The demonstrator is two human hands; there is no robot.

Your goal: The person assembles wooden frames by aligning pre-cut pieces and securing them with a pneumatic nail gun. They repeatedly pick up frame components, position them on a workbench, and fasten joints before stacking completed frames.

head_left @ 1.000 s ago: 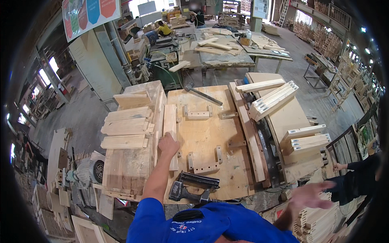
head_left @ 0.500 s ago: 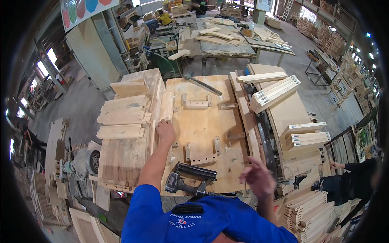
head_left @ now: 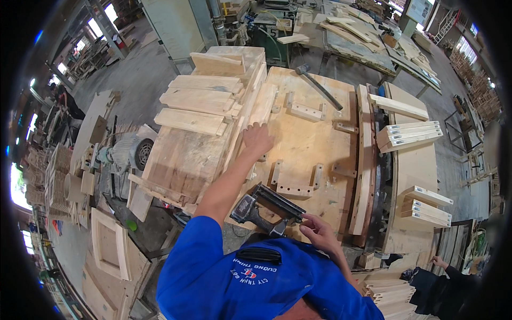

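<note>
My left hand (head_left: 258,140) is closed over a pale wooden board (head_left: 263,104) along the left side of the plywood worktop (head_left: 298,138); its fingertips are partly hidden. My right hand (head_left: 318,233) is beside the front end of a black nail gun (head_left: 277,201), fingers apart and nothing in them. The gun lies at the worktop's near edge, close to my body. Small wooden blocks are fixed on the worktop, among them a drilled block (head_left: 295,190) nearby and another block (head_left: 305,111) farther away.
A hammer (head_left: 322,90) lies at the far edge. Boards (head_left: 197,98) rest on a raised wooden surface at left. To the right, a long rail (head_left: 364,160) borders the worktop, with stacked wooden pieces (head_left: 409,136) beyond. Another person's hand (head_left: 440,262) shows at lower right.
My right hand has moved left and down toward the nail gun. My left hand stays on the board. The view has swung, so the worktop appears farther right and tilted.
</note>
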